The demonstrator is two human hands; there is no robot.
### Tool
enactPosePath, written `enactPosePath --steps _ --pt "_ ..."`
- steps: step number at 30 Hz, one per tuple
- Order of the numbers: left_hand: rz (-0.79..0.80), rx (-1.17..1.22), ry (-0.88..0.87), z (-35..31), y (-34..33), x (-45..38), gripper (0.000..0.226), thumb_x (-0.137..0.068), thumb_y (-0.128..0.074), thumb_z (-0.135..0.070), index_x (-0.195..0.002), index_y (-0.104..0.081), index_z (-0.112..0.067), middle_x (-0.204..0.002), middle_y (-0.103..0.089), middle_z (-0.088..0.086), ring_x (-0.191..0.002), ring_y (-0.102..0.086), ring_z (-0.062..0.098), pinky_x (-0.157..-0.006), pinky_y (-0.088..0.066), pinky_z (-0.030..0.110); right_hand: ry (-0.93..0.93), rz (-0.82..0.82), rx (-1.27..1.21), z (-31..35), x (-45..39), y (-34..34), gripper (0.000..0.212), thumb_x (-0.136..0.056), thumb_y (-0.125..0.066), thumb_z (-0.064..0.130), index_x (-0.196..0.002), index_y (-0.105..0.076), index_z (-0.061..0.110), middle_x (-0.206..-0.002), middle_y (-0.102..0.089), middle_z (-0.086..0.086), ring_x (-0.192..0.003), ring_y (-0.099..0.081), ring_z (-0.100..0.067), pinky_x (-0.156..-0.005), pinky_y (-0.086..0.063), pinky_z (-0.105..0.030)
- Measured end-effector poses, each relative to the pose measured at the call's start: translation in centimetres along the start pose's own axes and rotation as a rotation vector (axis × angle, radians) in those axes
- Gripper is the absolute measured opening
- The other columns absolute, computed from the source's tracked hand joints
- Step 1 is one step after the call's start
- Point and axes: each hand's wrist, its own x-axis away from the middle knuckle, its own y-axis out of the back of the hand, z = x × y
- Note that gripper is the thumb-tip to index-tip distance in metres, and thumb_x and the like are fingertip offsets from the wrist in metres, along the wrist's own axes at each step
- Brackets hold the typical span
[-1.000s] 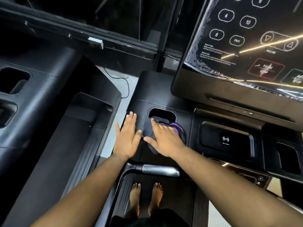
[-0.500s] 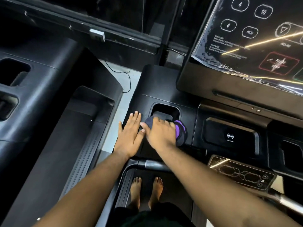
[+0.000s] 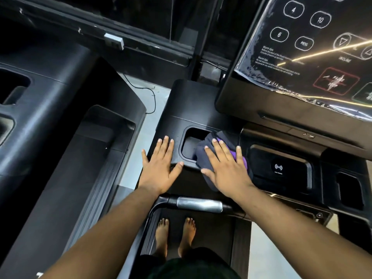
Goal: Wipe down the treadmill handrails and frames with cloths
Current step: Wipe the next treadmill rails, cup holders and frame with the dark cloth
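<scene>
The right hand (image 3: 225, 168), fingers spread flat, presses a dark cloth (image 3: 203, 156) onto the treadmill console (image 3: 193, 105) at the cup recess's (image 3: 189, 146) right edge. A second ago it wiped nearer the recess's front, so wiping progresses rightward. The left hand (image 3: 159, 166) stays flat, bracing by the console's left edge.

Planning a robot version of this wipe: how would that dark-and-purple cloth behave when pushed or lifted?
The cloth is bunched and folded under the flat right hand, so it is probably floppy and light. It sags over the cup recess edge, so it may snag there.
</scene>
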Motion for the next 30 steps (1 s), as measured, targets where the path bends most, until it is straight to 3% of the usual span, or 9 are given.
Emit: enactPosePath --steps 3,7,11,13,15,19,23,25,30 --pt "0.000 0.009 -0.005 0.0 0.2 0.0 0.080 -0.098 -0.011 -0.075 -0.164 0.006 -0.033 -0.171 0.014 -0.011 -0.156 0.018 0.008 -0.120 0.010 0.061 -0.061 0.086 -0.136 0.8 -3.6 1.1 0.081 -0.093 -0.028 0.077 -0.160 -0.030 0.032 -0.173 0.007 0.004 -0.159 0.009 -0.024 -0.123 0.002 -0.063" --pt "0.023 0.000 0.005 -0.5 0.7 0.3 0.080 -0.097 -0.010 -0.074 -0.164 0.007 -0.033 -0.171 0.016 -0.011 -0.156 0.019 0.007 -0.120 0.013 0.061 -0.088 0.087 -0.158 1.6 -3.3 0.8 0.081 -0.094 -0.022 0.078 -0.155 -0.041 0.029 -0.173 0.003 0.004 -0.159 0.011 -0.022 -0.125 0.005 -0.060" --pt "0.032 0.012 0.017 -0.6 0.8 0.2 0.079 -0.097 -0.010 -0.074 -0.163 0.009 -0.034 -0.170 0.018 -0.013 -0.155 0.021 0.006 -0.119 0.016 0.058 -0.089 0.034 -0.135 3.4 0.3 0.2 0.091 -0.091 -0.014 0.078 -0.150 -0.047 0.017 -0.163 -0.037 -0.004 -0.157 -0.015 -0.026 -0.125 -0.003 -0.060" --pt "0.026 0.024 0.016 -0.5 0.7 0.2 0.078 -0.098 -0.009 -0.072 -0.163 0.008 -0.034 -0.170 0.018 -0.013 -0.155 0.021 0.005 -0.120 0.016 0.058 -0.074 0.060 -0.142 4.5 -1.2 1.0 0.083 -0.092 -0.017 0.076 -0.134 -0.057 0.017 -0.140 -0.059 -0.005 -0.143 -0.042 -0.027 -0.125 -0.005 -0.062" --pt "0.024 0.045 0.014 -0.3 0.6 0.1 0.075 -0.099 -0.009 -0.068 -0.164 0.006 -0.033 -0.170 0.016 -0.014 -0.155 0.020 0.004 -0.122 0.013 0.060 -0.009 0.090 -0.205 5.6 -4.0 1.9 0.070 -0.096 -0.025 0.072 -0.120 -0.061 0.017 -0.121 -0.068 -0.005 -0.124 -0.057 -0.026 -0.126 -0.007 -0.056" --pt "0.022 0.080 0.020 -0.3 0.7 0.1 0.071 -0.100 -0.008 -0.064 -0.164 0.003 -0.034 -0.170 0.014 -0.016 -0.154 0.020 0.002 -0.124 0.010 0.061 0.138 0.165 -0.344 4.8 -6.2 1.8 0.066 -0.100 -0.029 0.069 -0.122 -0.057 0.014 -0.123 -0.067 -0.010 -0.122 -0.059 -0.029 -0.123 -0.025 -0.045" --pt "0.024 0.053 0.007 -0.1 0.7 0.3 0.072 -0.099 -0.010 -0.063 -0.163 0.006 -0.034 -0.170 0.016 -0.015 -0.155 0.020 0.003 -0.122 0.011 0.060 0.287 0.124 -0.072 1.5 -4.6 0.8 0.091 -0.089 -0.010 0.081 -0.123 -0.060 0.013 -0.114 -0.071 -0.010 -0.117 -0.062 -0.030 -0.122 -0.025 -0.044" --pt "0.023 0.044 0.005 0.0 0.5 0.2 0.071 -0.100 -0.009 -0.063 -0.163 0.007 -0.035 -0.170 0.016 -0.015 -0.155 0.020 0.004 -0.122 0.012 0.060 0.257 0.141 0.006 1.3 -6.0 1.3 0.089 -0.094 -0.008 0.077 -0.120 -0.065 0.014 -0.113 -0.073 -0.009 -0.117 -0.062 -0.028 -0.122 -0.023 -0.043" --pt "0.022 0.035 0.011 -0.1 0.4 0.1 0.072 -0.100 -0.010 -0.063 -0.164 0.006 -0.034 -0.171 0.015 -0.013 -0.155 0.020 0.005 -0.121 0.011 0.060 0.047 0.192 -0.116 4.4 -8.0 2.0 0.073 -0.104 -0.019 0.067 -0.111 -0.068 0.013 -0.111 -0.074 -0.015 -0.111 -0.064 -0.034 -0.108 -0.034 -0.045"
